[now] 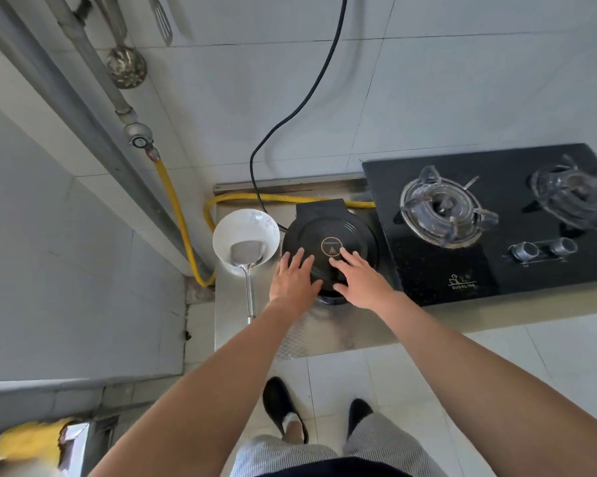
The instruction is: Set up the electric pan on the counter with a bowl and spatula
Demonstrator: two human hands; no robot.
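A round black electric pan (pixel 345 232) with its lid down sits on the steel counter (pixel 324 332), its black cord (pixel 304 101) running up the wall. My left hand (pixel 295 277) and my right hand (pixel 360 278) both lie flat on the near half of the lid, fingers spread, holding nothing. Left of the pan stands a white bowl (pixel 247 223). A metal spatula (pixel 248 287) rests with its blade inside the bowl and its handle pointing toward me over the rim.
A black two-burner gas stove (pixel 489 222) fills the counter right of the pan. A yellow gas hose (pixel 183 222) runs behind the bowl and pan. A skimmer (pixel 126 68) and a slotted turner (pixel 162 22) hang on the tiled wall. The counter's left edge drops off beside the bowl.
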